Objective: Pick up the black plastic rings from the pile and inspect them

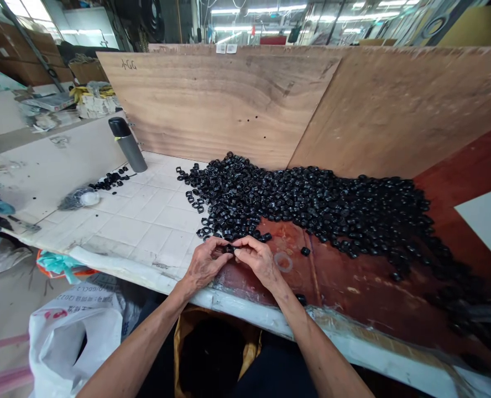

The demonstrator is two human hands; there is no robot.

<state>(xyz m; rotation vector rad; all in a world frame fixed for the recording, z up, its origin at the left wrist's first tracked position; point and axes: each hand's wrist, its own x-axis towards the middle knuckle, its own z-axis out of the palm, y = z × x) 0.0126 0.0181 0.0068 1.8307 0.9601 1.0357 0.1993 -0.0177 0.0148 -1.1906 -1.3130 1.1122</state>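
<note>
A long workbench [146, 243], surfaced with square white tiles on the left and a glossy red-brown board on the right, carries a broad, sprawling heap of small glossy black rings [303, 204] across both surfaces. Left of the heap, a grey metal flask with a black cap [130, 152] stands upright beside a small scatter of black rings [110, 179], with a clear plastic bag [79, 198] nearer the edge; a thin translucent ring [283, 262] lies just below the heap

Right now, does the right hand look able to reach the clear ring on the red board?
Probably yes. The right hand lies just beside the clear ring on the red board, with nothing between them; it would first let go of the small black ring.
</note>
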